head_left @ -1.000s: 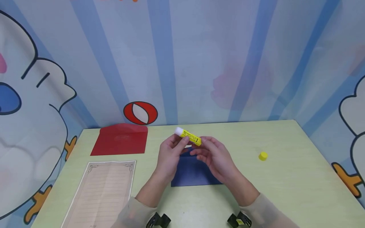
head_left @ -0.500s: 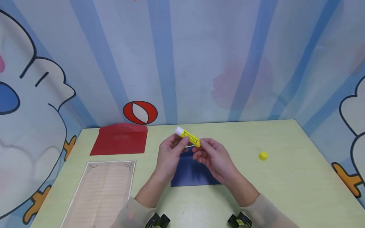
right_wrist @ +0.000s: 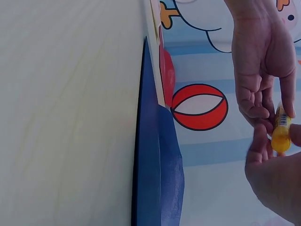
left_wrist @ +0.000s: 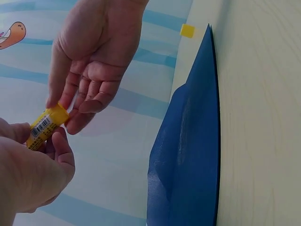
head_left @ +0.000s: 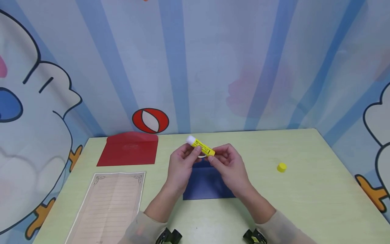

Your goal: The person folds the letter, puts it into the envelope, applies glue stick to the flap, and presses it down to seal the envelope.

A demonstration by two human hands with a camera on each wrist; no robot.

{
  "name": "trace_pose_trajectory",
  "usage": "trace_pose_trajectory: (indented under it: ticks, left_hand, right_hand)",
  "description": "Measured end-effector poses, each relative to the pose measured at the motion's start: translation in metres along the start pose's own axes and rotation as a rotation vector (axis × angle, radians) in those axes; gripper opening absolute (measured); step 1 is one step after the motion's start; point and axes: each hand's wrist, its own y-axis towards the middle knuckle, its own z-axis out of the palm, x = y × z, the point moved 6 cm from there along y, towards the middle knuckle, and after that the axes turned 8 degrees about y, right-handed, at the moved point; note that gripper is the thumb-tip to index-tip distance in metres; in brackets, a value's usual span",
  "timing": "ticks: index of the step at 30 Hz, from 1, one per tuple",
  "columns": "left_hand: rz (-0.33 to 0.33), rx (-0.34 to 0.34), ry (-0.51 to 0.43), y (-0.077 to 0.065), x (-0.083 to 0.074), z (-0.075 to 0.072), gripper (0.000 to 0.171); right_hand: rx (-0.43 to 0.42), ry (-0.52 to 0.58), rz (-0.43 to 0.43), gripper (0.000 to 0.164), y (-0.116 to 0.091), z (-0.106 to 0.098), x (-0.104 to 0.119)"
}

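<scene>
Over the middle of the table, my left hand (head_left: 181,166) holds a yellow glue stick (head_left: 203,147) by its barrel, thumb along the label. Its white tip points up and to the left, uncapped. My right hand (head_left: 233,169) pinches the lower yellow end of the stick between thumb and fingers, as the left wrist view also shows around the glue stick (left_wrist: 44,127). Beneath both hands lies a blue envelope (head_left: 208,184), its flap side away from me and partly hidden by the hands. The yellow cap (head_left: 281,167) stands apart on the right.
A red envelope (head_left: 128,150) lies at the back left of the table (head_left: 304,210). In front of it is a lined sheet of letter paper (head_left: 118,200) with an ornamental border. A printed blue cartoon backdrop (head_left: 210,67) rises behind the table edge.
My right thumb and fingers have shifted around the lower end of the glue stick, the thumb now lower on the near side. My left hand keeps the stick in nearly the same place.
</scene>
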Motion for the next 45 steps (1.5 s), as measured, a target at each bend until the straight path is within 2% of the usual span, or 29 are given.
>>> trace_pose_trajectory:
  ticks: [6, 8, 11, 14, 19, 22, 24, 29, 32, 36, 40, 42, 45]
  left_hand:
    - [0.013, 0.001, 0.020, -0.001, -0.002, 0.000, 0.037]
    - [0.016, 0.006, 0.023, -0.001, -0.002, 0.001, 0.037]
    - [0.014, 0.010, 0.022, -0.002, -0.002, 0.002, 0.037]
    - [0.006, 0.008, 0.023, -0.002, -0.002, 0.001, 0.037]
    - [0.004, 0.002, 0.036, -0.002, -0.002, 0.001, 0.038]
    - [0.007, -0.004, 0.044, -0.001, -0.001, 0.000, 0.039]
    - [0.011, -0.007, 0.048, -0.001, -0.001, -0.001, 0.038]
    - [0.022, 0.003, 0.050, -0.002, -0.003, 0.000, 0.037]
    - [0.023, 0.010, 0.044, -0.002, -0.003, 0.000, 0.037]
    - [0.024, 0.008, 0.048, -0.002, -0.002, 0.000, 0.038]
    - [0.022, 0.005, 0.058, -0.001, -0.001, 0.000, 0.040]
    - [0.022, 0.004, 0.060, -0.001, -0.001, 0.000, 0.040]
    - [0.022, 0.002, 0.061, -0.002, -0.002, 0.000, 0.040]
  right_hand:
    - [0.030, 0.073, 0.189, 0.041, 0.001, 0.001, -0.009]
    - [0.038, 0.098, 0.214, 0.042, 0.001, 0.001, -0.010]
    - [0.041, 0.115, 0.193, 0.036, 0.001, 0.001, -0.010]
    - [0.038, 0.062, 0.118, 0.030, 0.001, 0.000, -0.006]
    - [0.025, -0.004, 0.010, 0.032, -0.001, 0.001, 0.000]
    - [0.014, -0.015, 0.030, 0.033, -0.001, 0.001, -0.001]
    - [0.016, -0.006, 0.084, 0.034, -0.001, 0.001, -0.004]
    - [0.047, 0.076, 0.205, 0.047, 0.000, 0.002, -0.011]
    - [0.057, 0.097, 0.196, 0.041, 0.001, 0.001, -0.011]
    - [0.047, 0.065, 0.126, 0.028, 0.001, 0.000, -0.007]
    - [0.030, 0.011, 0.078, 0.030, 0.000, -0.001, -0.004]
    - [0.025, 0.008, 0.081, 0.032, 0.000, 0.000, -0.003]
    - [0.028, 0.021, 0.132, 0.033, 0.000, 0.001, -0.006]
